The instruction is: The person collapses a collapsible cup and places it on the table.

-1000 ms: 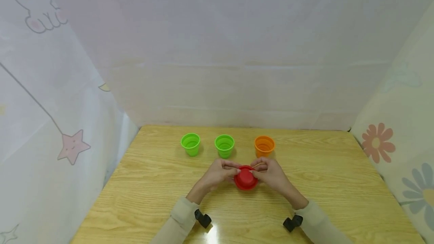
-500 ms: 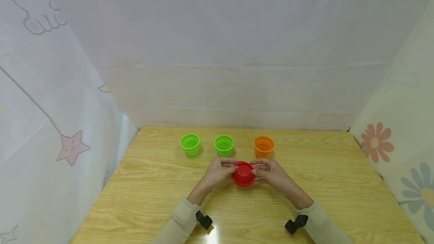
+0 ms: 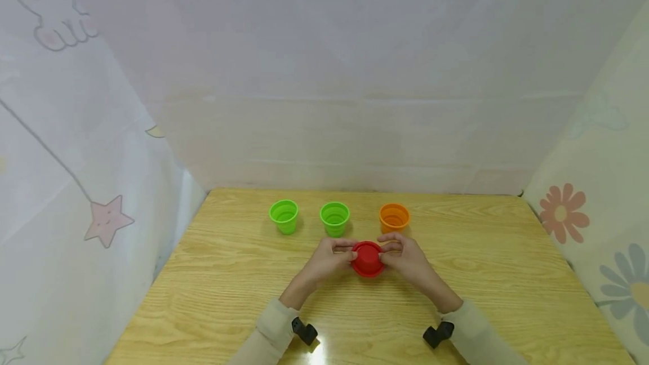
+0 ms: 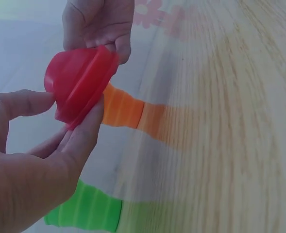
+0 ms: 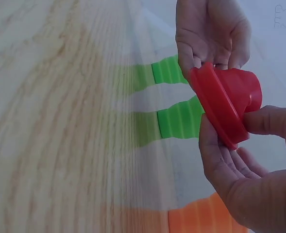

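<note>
Between both hands a red collapsible cup (image 3: 368,262), partly folded, is held above the table with its base toward the head camera. My left hand (image 3: 325,259) pinches its left side, thumb on the cup's outer wall and fingers beneath the rim. On the opposite side my right hand (image 3: 408,262) grips it likewise, as the red cup (image 5: 242,90) in the right wrist view shows. Seen from the left wrist, the red cup (image 4: 70,77) has a wide stepped rim and a short body. Its inside is hidden.
Behind the hands, a green cup (image 3: 287,225), another green cup (image 3: 334,228) and an orange cup (image 3: 394,223) stand upright in a row on the wooden table (image 3: 228,286). A patterned cloth (image 3: 324,100) hangs behind and at both sides.
The red cup and both hands have shifted slightly, first away and left, then back right. The cup's tilt varies a little; both hands keep hold. The row of cups stays put.
</note>
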### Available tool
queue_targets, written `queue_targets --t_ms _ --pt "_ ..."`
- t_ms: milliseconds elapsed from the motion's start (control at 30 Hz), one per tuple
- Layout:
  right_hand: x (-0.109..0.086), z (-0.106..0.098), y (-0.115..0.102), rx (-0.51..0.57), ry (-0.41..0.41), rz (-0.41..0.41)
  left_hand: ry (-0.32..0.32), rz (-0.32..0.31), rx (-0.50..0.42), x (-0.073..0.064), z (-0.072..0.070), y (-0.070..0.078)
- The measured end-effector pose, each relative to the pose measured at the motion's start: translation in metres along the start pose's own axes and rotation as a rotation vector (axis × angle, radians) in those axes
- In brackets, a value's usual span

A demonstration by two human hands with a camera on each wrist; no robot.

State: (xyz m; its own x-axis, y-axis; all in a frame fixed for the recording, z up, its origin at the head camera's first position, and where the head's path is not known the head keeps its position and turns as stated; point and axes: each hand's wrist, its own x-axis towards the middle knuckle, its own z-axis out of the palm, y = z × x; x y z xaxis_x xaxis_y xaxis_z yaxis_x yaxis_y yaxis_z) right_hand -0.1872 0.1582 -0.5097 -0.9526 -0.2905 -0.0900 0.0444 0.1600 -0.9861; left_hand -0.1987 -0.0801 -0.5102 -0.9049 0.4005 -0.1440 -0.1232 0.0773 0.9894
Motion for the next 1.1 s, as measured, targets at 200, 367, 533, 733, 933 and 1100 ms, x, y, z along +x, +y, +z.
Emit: queue_targets --t_ms 200,367,533,733,933,1100 --pt "0.002 0.002 0.002 -0.047 0.033 -0.013 0.037 0.012 0.057 0.002 0.002 -0.003" --pt "0.002 0.002 0.002 -0.024 0.031 0.004 0.029 -0.010 0.013 0.003 0.001 -0.003" --pt "0.002 -0.004 0.004 -0.001 -0.005 0.009 -0.019 -0.019 0.003 0.003 -0.004 0.001" --pt "0.001 -0.007 0.005 -0.037 -0.081 0.000 -0.034 -0.034 0.123 0.006 -0.004 0.002" --pt "0.000 -0.007 0.002 -0.021 -0.125 -0.005 -0.064 -0.057 0.072 0.008 -0.007 -0.001" --pt "-0.002 -0.006 0.000 0.018 -0.113 0.029 -0.046 -0.056 0.040 0.007 -0.008 -0.003"
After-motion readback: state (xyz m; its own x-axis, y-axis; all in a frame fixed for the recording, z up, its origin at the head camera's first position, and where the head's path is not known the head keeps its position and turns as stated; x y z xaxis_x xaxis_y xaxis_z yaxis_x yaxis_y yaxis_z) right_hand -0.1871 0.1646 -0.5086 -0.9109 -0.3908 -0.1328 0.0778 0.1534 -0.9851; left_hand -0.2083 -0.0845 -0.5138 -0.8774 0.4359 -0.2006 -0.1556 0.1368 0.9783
